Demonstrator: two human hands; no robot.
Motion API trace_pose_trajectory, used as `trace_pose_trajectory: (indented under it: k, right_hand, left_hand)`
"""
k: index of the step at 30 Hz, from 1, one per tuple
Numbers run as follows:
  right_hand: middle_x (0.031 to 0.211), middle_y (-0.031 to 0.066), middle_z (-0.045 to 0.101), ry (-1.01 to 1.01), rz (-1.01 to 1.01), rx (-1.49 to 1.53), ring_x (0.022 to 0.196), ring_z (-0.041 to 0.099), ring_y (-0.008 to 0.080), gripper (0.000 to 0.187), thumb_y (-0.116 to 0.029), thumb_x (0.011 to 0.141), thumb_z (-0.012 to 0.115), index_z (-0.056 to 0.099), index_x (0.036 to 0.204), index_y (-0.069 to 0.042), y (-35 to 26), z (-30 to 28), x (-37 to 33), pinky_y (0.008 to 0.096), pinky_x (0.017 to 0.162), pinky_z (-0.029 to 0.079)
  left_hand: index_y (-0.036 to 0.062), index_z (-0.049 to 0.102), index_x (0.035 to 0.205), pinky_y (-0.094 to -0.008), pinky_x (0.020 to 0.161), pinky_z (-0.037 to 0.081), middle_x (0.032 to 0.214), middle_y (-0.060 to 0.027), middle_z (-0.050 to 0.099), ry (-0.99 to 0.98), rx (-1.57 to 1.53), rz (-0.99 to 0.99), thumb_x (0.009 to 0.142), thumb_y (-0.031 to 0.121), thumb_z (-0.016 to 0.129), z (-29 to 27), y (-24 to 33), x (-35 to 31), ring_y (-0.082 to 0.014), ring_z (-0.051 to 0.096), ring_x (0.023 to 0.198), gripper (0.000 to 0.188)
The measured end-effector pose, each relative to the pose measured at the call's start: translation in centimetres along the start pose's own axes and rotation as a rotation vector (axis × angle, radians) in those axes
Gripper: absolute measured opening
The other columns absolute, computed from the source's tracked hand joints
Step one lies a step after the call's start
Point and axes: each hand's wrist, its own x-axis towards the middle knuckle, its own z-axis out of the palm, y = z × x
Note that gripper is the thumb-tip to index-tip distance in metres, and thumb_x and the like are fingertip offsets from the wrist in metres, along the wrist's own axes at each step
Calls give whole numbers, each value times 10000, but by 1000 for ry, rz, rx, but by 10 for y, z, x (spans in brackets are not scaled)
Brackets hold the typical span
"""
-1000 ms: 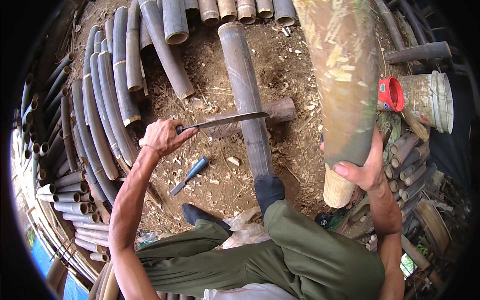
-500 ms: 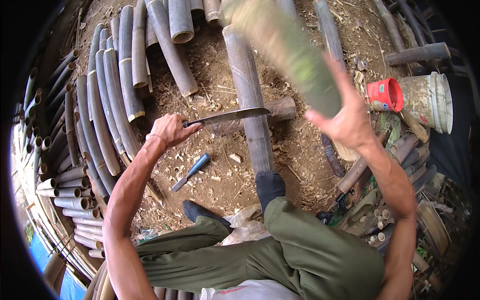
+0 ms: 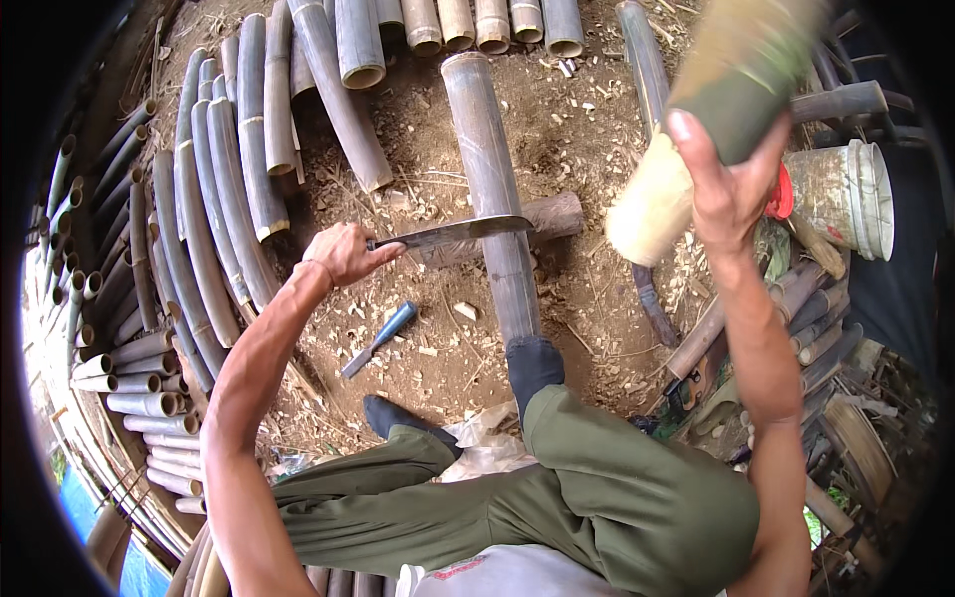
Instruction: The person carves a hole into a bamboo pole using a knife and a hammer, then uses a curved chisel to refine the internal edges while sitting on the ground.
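My left hand (image 3: 341,255) is closed round the handle of a machete (image 3: 453,232). Its dark blade lies across a grey bamboo pole (image 3: 484,134). A short log (image 3: 552,216) supports the pole crosswise, and my dark-socked foot (image 3: 534,363) bears on the pole's near end. Raised at the right, my right hand (image 3: 726,194) grips a thick green-and-tan length of bamboo (image 3: 734,114) with a pale near end. The far part of that piece is blurred and runs out at the top edge. Between my left arm and the pole, a blue-handled chisel (image 3: 379,339) rests on the dirt.
Many bamboo poles (image 3: 224,199) lie at the left, with cut ends (image 3: 492,30) at the far side. A whitish bucket (image 3: 841,199) and a partly hidden red tub (image 3: 780,194) stand right. Near my right arm lies a saw (image 3: 696,383). Wood chips litter the ground.
My right hand has moved right and slightly up with the thick bamboo length, away from the pole, uncovering the far cut ends. The machete and left hand have stayed nearly still.
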Motion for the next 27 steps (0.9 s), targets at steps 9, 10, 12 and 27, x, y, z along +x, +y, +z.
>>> trace_pose_trajectory:
  k: [9,10,12,27]
  right_hand:
    - [1336,312,499,-631,66,-505,1141,596,418,940,-208,753,754,240,1534,-120,3,-11,-40,454,991,518]
    - [1269,297,538,-434,0,-377,1093,622,369,920,-239,784,737,224,1515,-21,0,-9,-35,437,952,538]
    - [1252,227,519,-109,37,-108,1063,612,309,810,-209,795,698,276,1447,22,-6,2,-20,420,872,567]
    - [1168,118,540,-316,333,140,1048,556,208,782,-187,738,768,364,1377,11,1,-31,-37,366,946,468]
  left_hand:
    - [73,714,703,-428,515,495,567,-78,611,13,14,48,793,856,441,2,-2,12,-246,604,529,834]
    - [111,724,922,-412,516,499,557,-67,595,-30,24,36,783,867,437,4,-1,7,-213,587,521,820]
    - [140,743,1117,-402,493,473,512,-32,511,-63,11,-12,764,887,428,5,-7,13,-165,504,477,884]
    - [150,757,808,-350,417,423,520,2,551,143,454,242,768,803,561,-116,40,20,-104,453,411,683]
